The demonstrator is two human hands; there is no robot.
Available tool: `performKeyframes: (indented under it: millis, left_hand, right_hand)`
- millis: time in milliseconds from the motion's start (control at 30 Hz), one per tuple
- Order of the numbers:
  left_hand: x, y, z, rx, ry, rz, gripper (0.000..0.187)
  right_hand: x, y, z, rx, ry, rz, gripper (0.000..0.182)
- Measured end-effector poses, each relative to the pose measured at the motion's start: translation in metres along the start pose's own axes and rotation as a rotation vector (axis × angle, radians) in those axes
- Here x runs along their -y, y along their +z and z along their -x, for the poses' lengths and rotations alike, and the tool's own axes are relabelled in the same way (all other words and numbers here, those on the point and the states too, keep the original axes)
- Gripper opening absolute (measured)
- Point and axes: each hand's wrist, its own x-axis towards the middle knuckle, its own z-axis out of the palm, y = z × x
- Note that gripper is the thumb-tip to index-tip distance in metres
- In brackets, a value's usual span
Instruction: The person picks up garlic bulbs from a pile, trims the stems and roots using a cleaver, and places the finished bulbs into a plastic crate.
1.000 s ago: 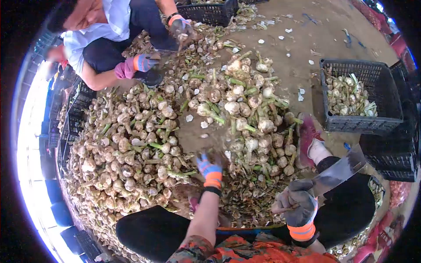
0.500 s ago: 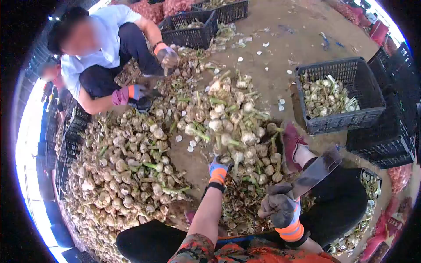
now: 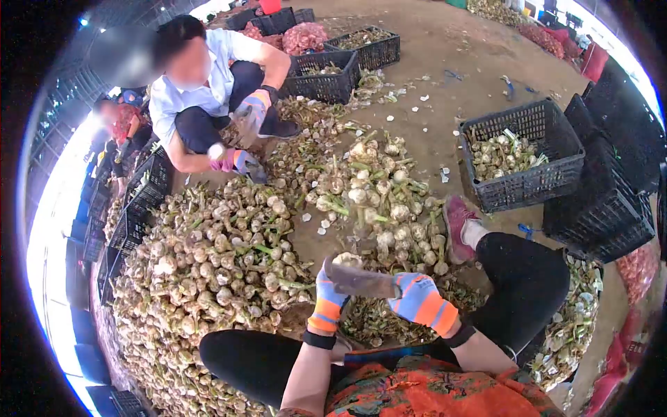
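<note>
My left hand (image 3: 328,300), in a blue and orange glove, grips a garlic bulb (image 3: 347,260) just above my knees. My right hand (image 3: 421,301), gloved the same, holds a broad cleaver (image 3: 361,282) whose blade lies across the bulb's stalk end. In front of my hands spreads a heap of garlic bulbs with green stalks (image 3: 375,201). A bigger heap (image 3: 208,257) lies to the left. Cut stalks and roots (image 3: 379,325) lie between my legs.
A black crate part-filled with trimmed garlic (image 3: 522,161) stands at the right, more black crates (image 3: 611,208) behind it. Another person (image 3: 208,90) squats across the heap, handling garlic with gloved hands. Crates (image 3: 323,73) and red mesh sacks (image 3: 306,36) stand further back. My shoe (image 3: 457,224) rests by the pile.
My left hand drew back from the pile with a bulb in it. My right hand swung the cleaver from the raised right side down and left onto the bulb.
</note>
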Motion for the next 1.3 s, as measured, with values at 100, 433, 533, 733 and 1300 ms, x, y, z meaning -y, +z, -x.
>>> performKeyframes:
  millis: [100,433,533,733,1300]
  left_hand:
    - [-0.006,0.031,0.034,-0.013,0.209,-0.564,0.038]
    - [0.003,0.013,0.056,0.036,0.374,-1.157,0.029]
    - [-0.004,0.054,0.077,-0.015,0.168,-0.687,0.036]
    - [0.001,0.05,0.088,0.006,0.383,-1.199,0.058]
    - [-0.019,0.053,0.093,-0.194,0.483,-0.873,0.054]
  right_hand:
    - [0.025,-0.01,0.006,0.211,-0.034,0.122,0.035]
    - [0.057,-0.02,0.023,0.247,-0.116,0.171,0.035]
    - [0.057,-0.015,0.025,0.244,-0.113,0.166,0.035]
    - [0.044,0.006,0.017,0.33,-0.091,0.178,0.037]
    - [-0.016,0.048,-0.01,-0.298,0.017,-0.398,0.028]
